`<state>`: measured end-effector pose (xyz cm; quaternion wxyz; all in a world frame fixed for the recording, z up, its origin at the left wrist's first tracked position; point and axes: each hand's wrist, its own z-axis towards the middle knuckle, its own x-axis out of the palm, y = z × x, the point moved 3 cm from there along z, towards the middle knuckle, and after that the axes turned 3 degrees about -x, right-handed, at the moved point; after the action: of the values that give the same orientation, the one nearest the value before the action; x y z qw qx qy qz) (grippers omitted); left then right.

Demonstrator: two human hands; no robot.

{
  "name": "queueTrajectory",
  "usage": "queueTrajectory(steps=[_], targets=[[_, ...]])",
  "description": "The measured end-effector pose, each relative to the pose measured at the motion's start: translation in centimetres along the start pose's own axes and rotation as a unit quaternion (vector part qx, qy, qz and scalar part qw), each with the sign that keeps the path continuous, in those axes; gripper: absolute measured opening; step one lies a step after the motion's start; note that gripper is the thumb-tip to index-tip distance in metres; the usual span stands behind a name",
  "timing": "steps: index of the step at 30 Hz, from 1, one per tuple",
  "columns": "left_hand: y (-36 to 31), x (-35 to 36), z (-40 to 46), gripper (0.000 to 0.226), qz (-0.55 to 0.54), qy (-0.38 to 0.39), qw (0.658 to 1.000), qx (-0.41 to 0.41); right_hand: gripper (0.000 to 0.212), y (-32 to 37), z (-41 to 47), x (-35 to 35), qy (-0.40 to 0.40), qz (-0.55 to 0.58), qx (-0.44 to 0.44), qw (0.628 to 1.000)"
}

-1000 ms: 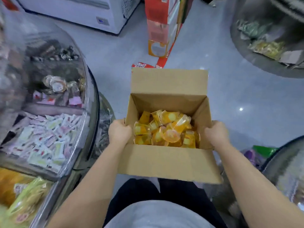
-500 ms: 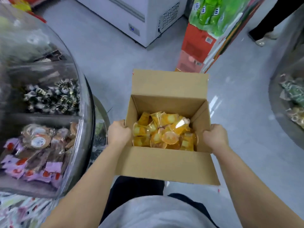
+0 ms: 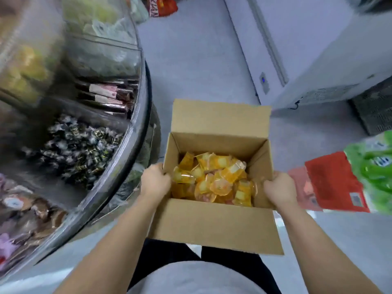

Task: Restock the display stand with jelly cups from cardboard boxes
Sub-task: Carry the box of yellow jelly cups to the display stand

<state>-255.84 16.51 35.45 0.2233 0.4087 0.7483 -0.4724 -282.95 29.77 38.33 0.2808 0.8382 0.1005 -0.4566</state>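
Note:
An open cardboard box (image 3: pixel 214 225) is held in front of my body, its flaps folded out. Several orange and yellow jelly cups (image 3: pixel 214 179) lie heaped on its bottom. My left hand (image 3: pixel 154 181) grips the box's left wall, fingers curled over the rim. My right hand (image 3: pixel 280 189) grips the right wall the same way. The round display stand (image 3: pixel 137 115) with a clear curved rim stands to my left, its compartments holding dark wrapped sweets (image 3: pixel 76 151) and other packets.
A white chest freezer (image 3: pixel 301 52) stands at the upper right on the grey floor (image 3: pixel 191 60). A red carton (image 3: pixel 333 183) and green packs (image 3: pixel 373 168) are at the right. A red bag (image 3: pixel 163 5) lies at the top edge.
The view has swung left along the display stand; the freezer now lies to the right and the red carton at the right edge. Both hands keep the same hold on the box.

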Motion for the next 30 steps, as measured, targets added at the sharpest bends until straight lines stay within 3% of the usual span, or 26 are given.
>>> queueTrajectory(steps=[5,8,12,20,25,30], targets=[[-3.6,2.3,1.9,0.007,-0.061,-0.06,0.989,-0.121,0.022,4.9,11.8,-2.0,0.074,-0.08,-0.079,0.991],[-5.1,3.4,3.4,0.019,-0.107,-0.088,0.974,-0.181,0.019,8.7,17.4,-2.1,0.106,-0.107,-0.133,0.98],[-6.0,5.3,7.0,0.013,-0.154,-0.092,0.953,-0.245,0.027,13.1,23.6,-0.9,0.129,-0.173,-0.204,0.955],[-7.3,9.4,12.4,0.025,-0.209,-0.093,0.902,-0.366,0.006,19.5,32.1,2.8,0.211,-0.274,-0.285,0.894],[-7.5,14.6,13.7,0.011,-0.286,-0.116,0.831,-0.462,0.005,23.7,36.6,8.2,0.26,-0.357,-0.365,0.82],[-6.7,22.3,14.2,0.019,-0.379,-0.183,0.701,-0.576,0.006,25.8,39.1,16.5,0.332,-0.423,-0.453,0.711]])
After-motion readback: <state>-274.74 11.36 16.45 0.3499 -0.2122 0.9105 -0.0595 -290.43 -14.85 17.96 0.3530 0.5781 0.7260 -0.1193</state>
